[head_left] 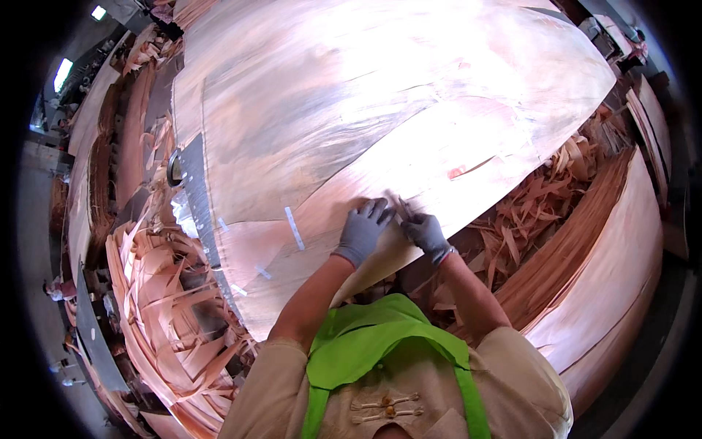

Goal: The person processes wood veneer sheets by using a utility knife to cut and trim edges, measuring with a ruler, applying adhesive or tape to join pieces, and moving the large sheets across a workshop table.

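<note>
A large pale wood veneer sheet point(453, 186) lies before me over darker-streaked veneer point(292, 139), with its near edge close to my body. My left hand point(362, 233), in a grey glove, rests on the sheet with its fingers stretched forward. Just to its right, my right hand point(426, 234), also gloved in grey, is closed around something thin and dark at the sheet's near edge. Its kind is too small to tell. White tape strips point(295, 228) stick to the veneer left of my hands. A reddish mark and a slit point(472, 168) show farther right.
Torn veneer scraps are heaped at the left point(164, 314) and right point(530, 216). Beyond the right heap stands a thick veneer stack point(585, 285). A grey strip point(196, 194) borders the work surface's left side, near a white plastic bag point(184, 214). Other people are far off.
</note>
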A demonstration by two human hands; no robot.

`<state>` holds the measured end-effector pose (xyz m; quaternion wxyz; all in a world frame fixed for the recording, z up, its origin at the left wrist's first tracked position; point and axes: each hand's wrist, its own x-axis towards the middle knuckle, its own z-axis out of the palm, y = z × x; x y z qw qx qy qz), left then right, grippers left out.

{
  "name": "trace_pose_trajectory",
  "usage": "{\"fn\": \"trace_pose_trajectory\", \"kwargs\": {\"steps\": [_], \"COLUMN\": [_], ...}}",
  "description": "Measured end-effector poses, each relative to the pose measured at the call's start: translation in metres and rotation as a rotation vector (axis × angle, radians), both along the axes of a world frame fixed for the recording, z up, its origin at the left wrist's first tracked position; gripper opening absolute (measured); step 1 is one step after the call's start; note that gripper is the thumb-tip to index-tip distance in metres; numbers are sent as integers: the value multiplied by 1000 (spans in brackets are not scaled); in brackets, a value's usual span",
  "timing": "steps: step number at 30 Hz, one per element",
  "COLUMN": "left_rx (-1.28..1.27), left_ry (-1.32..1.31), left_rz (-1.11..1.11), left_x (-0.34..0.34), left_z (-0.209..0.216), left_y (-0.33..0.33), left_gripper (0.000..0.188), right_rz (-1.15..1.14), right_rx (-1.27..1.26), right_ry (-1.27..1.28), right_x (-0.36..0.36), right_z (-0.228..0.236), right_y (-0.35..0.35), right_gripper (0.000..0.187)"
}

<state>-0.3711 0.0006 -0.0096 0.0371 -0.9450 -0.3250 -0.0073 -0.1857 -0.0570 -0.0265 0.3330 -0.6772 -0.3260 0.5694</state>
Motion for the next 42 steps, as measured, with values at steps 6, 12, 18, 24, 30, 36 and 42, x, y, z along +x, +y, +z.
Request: {"fn": "trace_pose_trajectory", "kwargs": {"steps": [6, 12, 18, 24, 30, 36, 42], "left_rx": [-135, -115, -38, 125, -65, -251, -89], "left_ry": [-23, -345, -175, -168, -133, -2, -291], "left_rz": [23, 84, 280, 54, 52, 90, 89], "left_x": [6, -26, -55, -30, -17, -17, 27], "left_z": [11, -5, -12, -15, -35, 3, -9], "left_y": [4, 45, 113, 133, 138, 150, 184], "left_gripper": [40, 33, 35, 48, 45, 41, 47], "right_rz": [-306, -204, -11, 51, -33, -267, -80], "right_rx": [-56, -3, 64, -25, 3, 66, 29], "right_ry": [218, 298, 111, -7, -375, -5, -217], "right_x": [-41, -42, -31, -41, -64, -34, 23], "right_z": [-16, 20, 10, 15, -3, -12, 1], "right_y": [-41, -8, 144, 190, 157, 156, 225], "right_gripper": [21, 15, 13, 20, 27, 18, 29]}}
